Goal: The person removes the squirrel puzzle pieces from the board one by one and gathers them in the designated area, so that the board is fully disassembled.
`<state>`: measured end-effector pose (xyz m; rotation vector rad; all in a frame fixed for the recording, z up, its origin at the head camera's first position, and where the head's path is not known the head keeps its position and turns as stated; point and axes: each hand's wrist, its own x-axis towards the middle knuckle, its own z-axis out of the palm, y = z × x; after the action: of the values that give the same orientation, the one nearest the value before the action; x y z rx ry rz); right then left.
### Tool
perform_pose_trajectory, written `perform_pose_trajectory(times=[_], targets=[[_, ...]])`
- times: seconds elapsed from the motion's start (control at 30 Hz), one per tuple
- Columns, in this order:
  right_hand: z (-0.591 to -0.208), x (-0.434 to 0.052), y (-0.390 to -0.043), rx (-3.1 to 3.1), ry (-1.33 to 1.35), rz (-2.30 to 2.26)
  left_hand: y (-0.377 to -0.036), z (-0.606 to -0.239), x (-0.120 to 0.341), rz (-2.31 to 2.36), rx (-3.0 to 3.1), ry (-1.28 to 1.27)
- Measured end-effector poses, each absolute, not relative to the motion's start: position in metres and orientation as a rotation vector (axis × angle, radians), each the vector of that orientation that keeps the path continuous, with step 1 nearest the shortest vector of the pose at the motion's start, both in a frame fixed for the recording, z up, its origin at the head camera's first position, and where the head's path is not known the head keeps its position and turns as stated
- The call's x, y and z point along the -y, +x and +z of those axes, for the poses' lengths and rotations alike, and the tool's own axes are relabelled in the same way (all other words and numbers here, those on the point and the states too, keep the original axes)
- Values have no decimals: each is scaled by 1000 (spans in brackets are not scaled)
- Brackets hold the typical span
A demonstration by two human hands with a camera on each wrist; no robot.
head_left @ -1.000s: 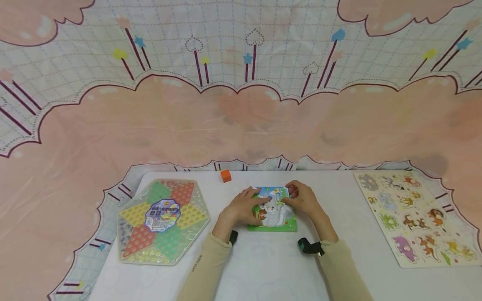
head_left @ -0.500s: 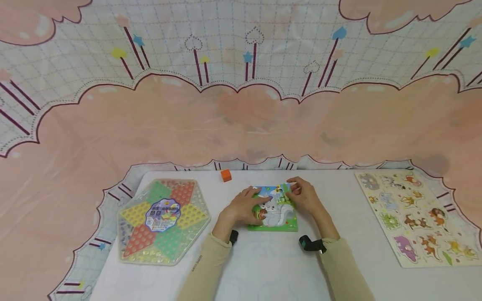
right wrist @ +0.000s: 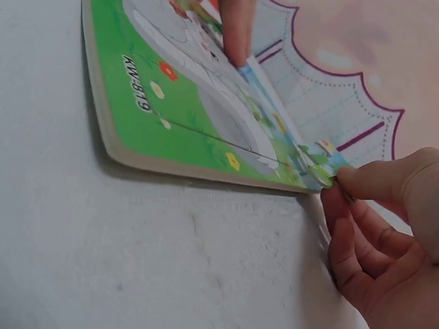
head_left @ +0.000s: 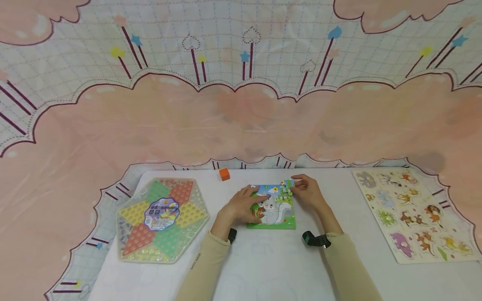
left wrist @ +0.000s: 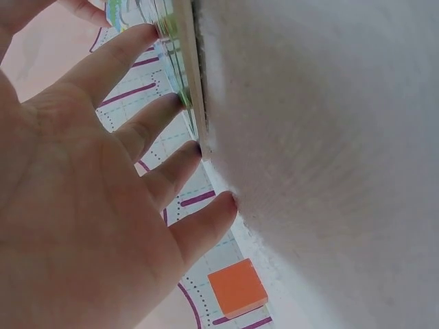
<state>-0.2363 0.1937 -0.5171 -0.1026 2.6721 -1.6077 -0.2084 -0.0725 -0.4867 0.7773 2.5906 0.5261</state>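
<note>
A small squirrel jigsaw board lies flat on the white table in front of me. My left hand rests on its left half, fingers straight and pressing on the picture; the left wrist view shows those fingertips against the board's edge. My right hand is at the board's far right corner and pinches a small puzzle piece between thumb and forefinger. In the right wrist view the piece is raised at the corner of the board.
A hexagonal checkers board in clear wrap lies at the left. An orange cube sits near the table's far edge. A wooden animal peg puzzle lies at the right. Patterned cloth hangs behind.
My right hand has slid from over the picture to the board's far right corner, and the corner piece is now raised in its pinch. The left hand has stayed put.
</note>
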Motion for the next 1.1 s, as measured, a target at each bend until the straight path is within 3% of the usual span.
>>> perform_pose_trajectory(times=[0.67, 1.1], targets=[[-498, -236, -246, -2664, 69, -1764, -208, -490, 74, 594, -2573, 801], [-507, -277, -251, -2767, 291, -1719, -208, -487, 72, 616, -2550, 775]])
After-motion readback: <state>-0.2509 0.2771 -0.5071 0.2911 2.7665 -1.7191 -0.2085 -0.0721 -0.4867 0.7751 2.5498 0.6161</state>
